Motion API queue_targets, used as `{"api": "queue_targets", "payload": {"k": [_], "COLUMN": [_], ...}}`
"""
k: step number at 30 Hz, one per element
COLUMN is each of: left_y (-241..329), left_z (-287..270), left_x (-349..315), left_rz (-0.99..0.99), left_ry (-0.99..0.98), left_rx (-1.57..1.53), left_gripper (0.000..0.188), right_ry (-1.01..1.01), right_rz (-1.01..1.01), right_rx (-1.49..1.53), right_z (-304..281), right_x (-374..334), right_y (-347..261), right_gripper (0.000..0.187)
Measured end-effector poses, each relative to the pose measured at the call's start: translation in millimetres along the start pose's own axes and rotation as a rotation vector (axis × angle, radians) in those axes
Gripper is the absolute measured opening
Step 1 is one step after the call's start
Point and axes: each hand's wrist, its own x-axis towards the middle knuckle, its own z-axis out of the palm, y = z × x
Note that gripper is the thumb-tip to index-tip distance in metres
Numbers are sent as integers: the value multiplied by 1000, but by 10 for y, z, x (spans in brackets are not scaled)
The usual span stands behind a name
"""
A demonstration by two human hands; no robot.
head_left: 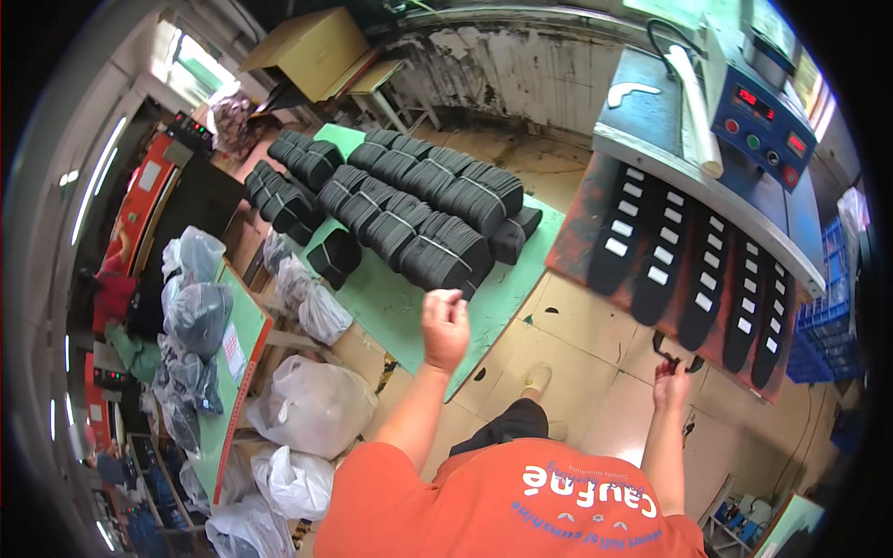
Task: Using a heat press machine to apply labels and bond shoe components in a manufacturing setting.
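My left hand [445,327] is raised at the near edge of the green table, its fingers curled together beside the end of a bundle of black flat pieces [446,256]. Whether anything is between those fingers is hidden. Over to the right, my right hand [671,383] is closed round the dark handle [672,352] on the front of a reddish tray [579,249]. Several long black insole-shaped strips [657,270] lie side by side on this tray, each with a row of small white rectangles. The tray extends from beneath the blue press machine [763,126].
Several tied black bundles [372,200] cover much of the green table [395,316]. Filled plastic bags [312,405] crowd the floor and a second green table [244,349] at left. Blue crates [828,321] stand right of the press. A cardboard box [312,51] sits at the back.
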Motion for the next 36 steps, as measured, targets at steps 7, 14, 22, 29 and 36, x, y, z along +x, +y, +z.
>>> {"api": "queue_targets", "payload": {"k": [7, 14, 22, 29, 36], "left_y": [-1998, -2733, -3288, -3351, -2223], "left_z": [-874, -1225, -1326, -1307, -1569], "left_x": [367, 1140, 1316, 949, 142], "left_rz": [-654, -1451, -1424, -1303, -715], "left_ry": [548, 752, 703, 949, 845], "left_rx": [11, -465, -720, -866, -1200], "left_gripper": [24, 67, 37, 36, 34], "right_ry": [71, 130, 160, 199, 73], "right_rz": [66, 3, -87, -113, -123], "right_rx": [36, 59, -50, 1, 116], "right_z": [665, 676, 1028, 1077, 1010], "right_x": [1068, 2157, 2518, 2702, 2676], "right_y": [-270, -672, -784, -849, -787], "right_gripper": [30, 35, 32, 30, 41]}}
